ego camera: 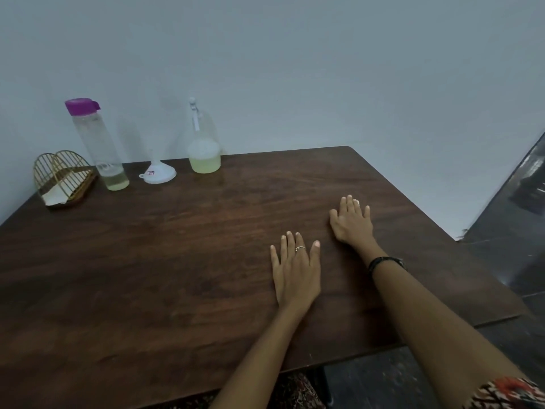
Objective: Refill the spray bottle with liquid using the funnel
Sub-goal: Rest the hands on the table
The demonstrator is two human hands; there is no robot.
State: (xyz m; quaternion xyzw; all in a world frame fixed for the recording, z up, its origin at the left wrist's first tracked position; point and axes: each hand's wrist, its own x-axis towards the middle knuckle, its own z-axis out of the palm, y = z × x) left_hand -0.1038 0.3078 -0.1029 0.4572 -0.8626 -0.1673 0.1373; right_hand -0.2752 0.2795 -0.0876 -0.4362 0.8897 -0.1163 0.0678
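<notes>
While both arms reach forward from the near edge, the hands lie palm-down on the table [147,261], holding nothing. Left hand [295,271]: flat on the wood, fingers straight and slightly spread, thumb out to the right; a ring [300,248] sits on one finger. Right hand [351,222]: farther from the body and to the right of the left hand, also flat, fingers straight and close together. The two hands are near each other but apart. A dark band [383,262] circles the right wrist; a patterned sleeve [513,394] shows at the lower right corner.

Task items are well apart from the hands, at the far left of the table, close to the wall. Spray bottle [203,143]: upright, clear, nozzle head on, a shallow layer of pale yellow liquid at the bottom. White funnel [159,172]: just left of it, resting wide mouth down, spout up. Tall clear bottle [98,146]: left of the funnel, purple cap on, a little pale yellow liquid at its base. Gold wire holder [63,175]: leftmost, with white paper in it.

Surface: dark brown wood grain, rounded far corner. Wall [295,69]: plain, pale grey-blue. Floor [507,237]: dark, visible to the right.
</notes>
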